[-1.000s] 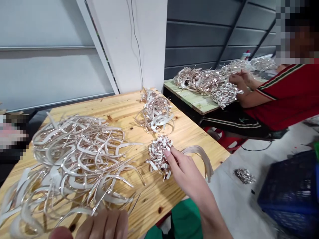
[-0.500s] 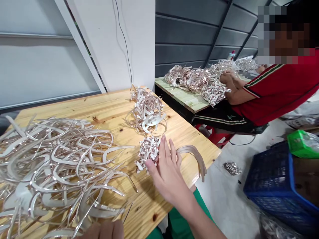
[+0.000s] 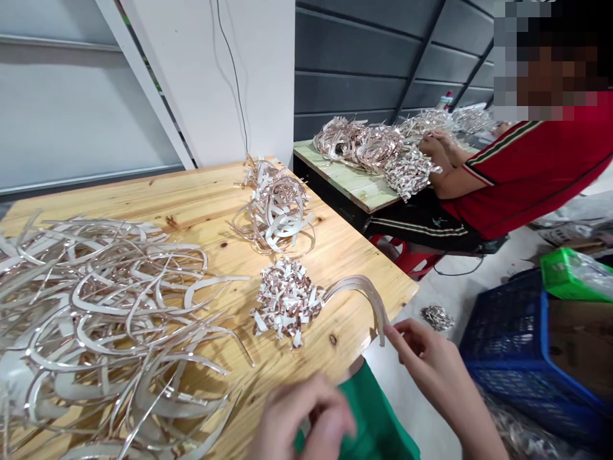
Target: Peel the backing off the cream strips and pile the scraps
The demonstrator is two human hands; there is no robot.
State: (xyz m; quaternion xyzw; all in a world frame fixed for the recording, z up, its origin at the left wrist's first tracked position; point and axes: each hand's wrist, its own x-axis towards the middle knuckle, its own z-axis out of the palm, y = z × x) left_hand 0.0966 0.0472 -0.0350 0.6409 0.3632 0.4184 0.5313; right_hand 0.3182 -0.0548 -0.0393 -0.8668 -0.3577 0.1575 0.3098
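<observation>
My right hand [image 3: 428, 351] is at the table's right corner, its thumb and index finger closed on the lower end of a bundle of curved beige strips [image 3: 366, 287]. The bundle arches over the table edge. Low in the middle, my left hand [image 3: 306, 415] is curled and blurred by motion; whether it holds anything cannot be made out. Beyond it lies a heap of small white and rose-gold pieces [image 3: 287, 300], touching the bundle's far end. A large tangle of long curved strips [image 3: 119, 319] covers the left of the table.
A coiled strip bundle [image 3: 278, 211] lies toward the back of the wooden table [image 3: 330, 345]. To the right, a person in a red shirt [image 3: 541, 172] works over strips at another table [image 3: 354, 185]. A blue crate [image 3: 502, 338] and a green box [image 3: 572, 275] stand on the right.
My right hand has left the small pieces and moved right to the curved bundle's end. My left hand has come in from the lower left to the bottom middle.
</observation>
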